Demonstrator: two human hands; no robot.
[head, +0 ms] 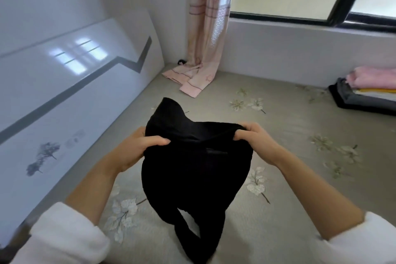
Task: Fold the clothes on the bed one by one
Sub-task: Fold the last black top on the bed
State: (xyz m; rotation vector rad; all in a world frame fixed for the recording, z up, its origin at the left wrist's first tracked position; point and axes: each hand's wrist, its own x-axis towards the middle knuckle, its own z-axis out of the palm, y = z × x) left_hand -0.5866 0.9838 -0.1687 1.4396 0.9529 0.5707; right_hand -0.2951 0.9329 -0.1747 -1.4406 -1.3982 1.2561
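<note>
A black garment point(192, 169) hangs in front of me above the grey bed sheet point(289, 156) printed with pale flowers. My left hand point(137, 148) grips its upper edge on the left, fingers curled over the cloth. My right hand point(255, 137) pinches the same edge on the right. The cloth is stretched between both hands, and its lower part trails down towards me in two dark strips. A flap of the garment sticks up behind the left hand.
A stack of folded clothes point(368, 90), pink on top over yellow, grey and black, lies at the bed's right edge. A white headboard point(75, 83) runs along the left. A pink curtain point(205, 28) hangs in the far corner, its end on the bed.
</note>
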